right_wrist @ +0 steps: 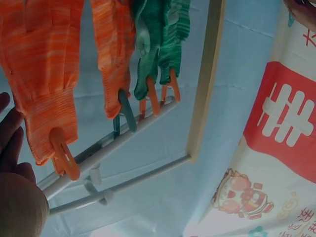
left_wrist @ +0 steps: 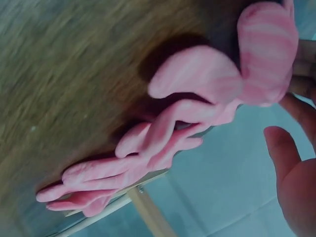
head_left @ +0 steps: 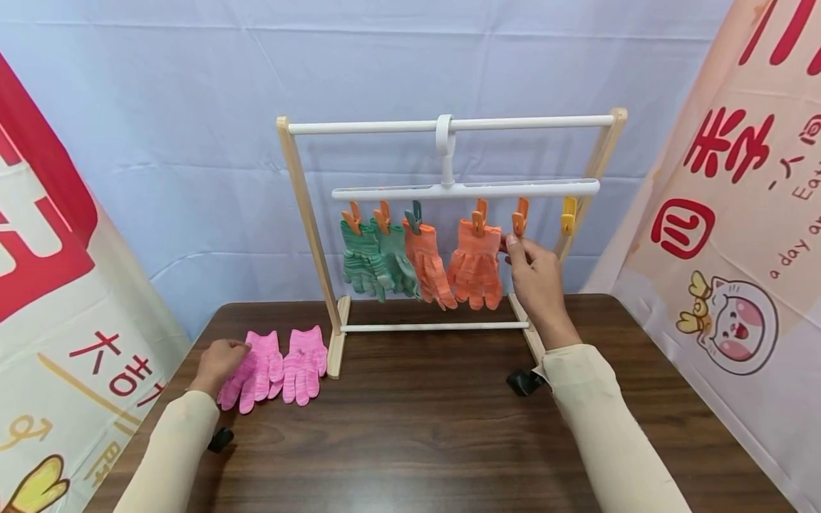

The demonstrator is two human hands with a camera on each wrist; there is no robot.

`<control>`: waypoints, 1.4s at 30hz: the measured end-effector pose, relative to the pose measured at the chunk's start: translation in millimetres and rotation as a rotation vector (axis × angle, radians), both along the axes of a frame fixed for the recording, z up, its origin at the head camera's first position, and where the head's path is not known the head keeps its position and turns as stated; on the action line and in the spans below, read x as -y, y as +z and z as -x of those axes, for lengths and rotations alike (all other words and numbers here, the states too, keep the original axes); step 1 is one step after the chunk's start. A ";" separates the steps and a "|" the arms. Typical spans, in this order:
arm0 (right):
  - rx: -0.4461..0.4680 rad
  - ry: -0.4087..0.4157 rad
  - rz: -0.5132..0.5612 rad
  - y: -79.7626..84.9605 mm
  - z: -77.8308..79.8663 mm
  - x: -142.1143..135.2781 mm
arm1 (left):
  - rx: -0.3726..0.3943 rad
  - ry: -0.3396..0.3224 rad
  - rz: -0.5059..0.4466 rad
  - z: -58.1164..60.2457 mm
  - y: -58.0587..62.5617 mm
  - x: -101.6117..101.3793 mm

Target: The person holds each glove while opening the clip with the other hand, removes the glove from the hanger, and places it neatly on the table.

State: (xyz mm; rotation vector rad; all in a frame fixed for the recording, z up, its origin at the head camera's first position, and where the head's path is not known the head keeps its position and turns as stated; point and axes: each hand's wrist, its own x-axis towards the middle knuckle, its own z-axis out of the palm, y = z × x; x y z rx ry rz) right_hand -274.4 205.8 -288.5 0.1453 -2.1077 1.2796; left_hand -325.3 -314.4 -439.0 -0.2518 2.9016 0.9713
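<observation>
On the left of the table lie pink knit gloves (head_left: 304,363). My left hand (head_left: 221,363) is at the nearest one, its fingers along the glove's edge. The left wrist view shows the thumb (left_wrist: 284,150) standing apart from the pink fabric (left_wrist: 266,54). Two green gloves (head_left: 364,260) and two orange gloves hang from clothespins on a white hanger (head_left: 385,192). At the cuff edge of the right-hand orange glove (head_left: 474,260) is my right hand (head_left: 537,285), thumb just below an orange clothespin (head_left: 520,216). In the right wrist view its fingers (right_wrist: 10,138) lie beside that cuff.
A wooden rack with a white top bar (head_left: 359,127) carries the hanger. To the right hangs a yellow clothespin (head_left: 568,216) with nothing in it. Beneath is a dark wooden table (head_left: 423,427), with a pale cloth behind and printed cloths at both sides.
</observation>
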 end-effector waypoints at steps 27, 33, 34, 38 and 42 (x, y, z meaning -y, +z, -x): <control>0.026 0.058 0.026 10.3 4.6 12.8 | -0.449 -0.274 0.073 -21.3 51.6 -134.4; 0.020 0.068 0.019 14.2 3.0 16.4 | -0.491 -0.378 0.047 -31.6 63.5 -175.1; 0.016 0.064 0.011 14.7 2.9 16.9 | -0.500 -0.397 0.042 -33.0 65.8 -182.0; -0.002 0.041 -0.010 16.2 2.6 19.0 | -0.544 -0.494 -0.004 -37.6 76.0 -209.9; -0.003 0.038 -0.016 17.6 2.9 21.8 | -0.591 -0.580 -0.073 -40.9 89.2 -237.4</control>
